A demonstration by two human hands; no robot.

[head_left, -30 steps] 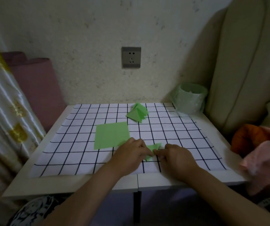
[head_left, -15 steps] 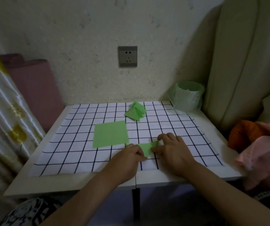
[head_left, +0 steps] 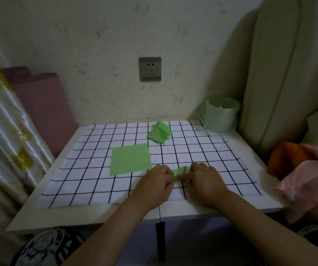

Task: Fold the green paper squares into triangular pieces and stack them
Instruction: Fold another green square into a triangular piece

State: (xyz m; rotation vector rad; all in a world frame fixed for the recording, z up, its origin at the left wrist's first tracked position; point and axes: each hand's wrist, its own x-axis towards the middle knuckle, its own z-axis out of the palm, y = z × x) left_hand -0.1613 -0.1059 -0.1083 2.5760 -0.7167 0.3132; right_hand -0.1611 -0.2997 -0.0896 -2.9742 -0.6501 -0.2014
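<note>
Green paper piece [head_left: 179,171]: part-folded, near front of grid cloth [head_left: 89,166], pinched by curled fingers of left hand [head_left: 156,181] and right hand [head_left: 204,181]. Finished triangles [head_left: 159,132]: stacked behind. Flat squares [head_left: 130,159]: unfolded, remaining.

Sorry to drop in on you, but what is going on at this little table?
A person is folding green paper on a checked mat. The left hand and right hand together pinch a small, partly folded green piece near the front of the mat. Just left of the hands lies a flat green square, not yet folded. A pile of folded triangles sits toward the far edge.
</note>
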